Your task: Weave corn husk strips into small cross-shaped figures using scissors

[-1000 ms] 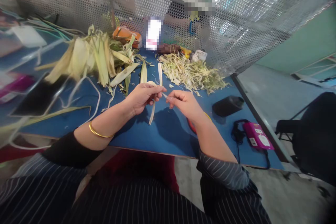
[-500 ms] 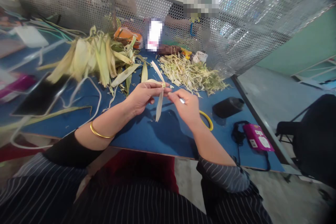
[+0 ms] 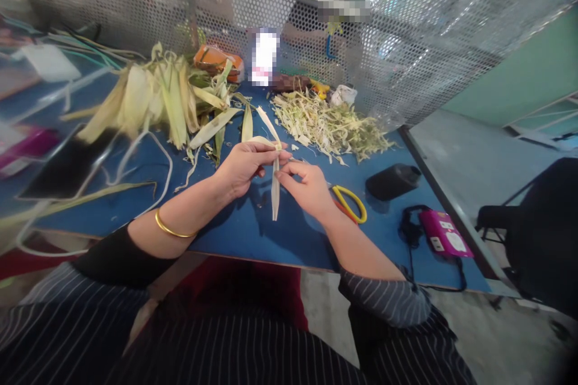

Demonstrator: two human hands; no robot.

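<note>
My left hand (image 3: 244, 167) is closed in a pinch on pale corn husk strips (image 3: 275, 198), right where they cross. One strip points up and away past the fingertips; another hangs down over the blue table. My right hand (image 3: 303, 185) meets it from the right, thumb and fingers pinched on the hanging strip just below the crossing. The fingers partly hide the crossing itself. To the right of my right hand lie scissors with a yellow and orange handle (image 3: 362, 212); the hand and wrist cover part of them.
Whole corn husks (image 3: 167, 96) are heaped at back left, shredded husk (image 3: 325, 123) at back right. A black cylinder (image 3: 392, 183) and a magenta box (image 3: 446, 233) with a cord lie right. A dark tablet-like slab (image 3: 67, 165) and white cables are left. Perforated metal panels (image 3: 253, 6) stand behind.
My right hand has moved left and now pinches the hanging strip, which has swung straighter down. More of the scissors' handle shows. My left hand has barely moved.
</note>
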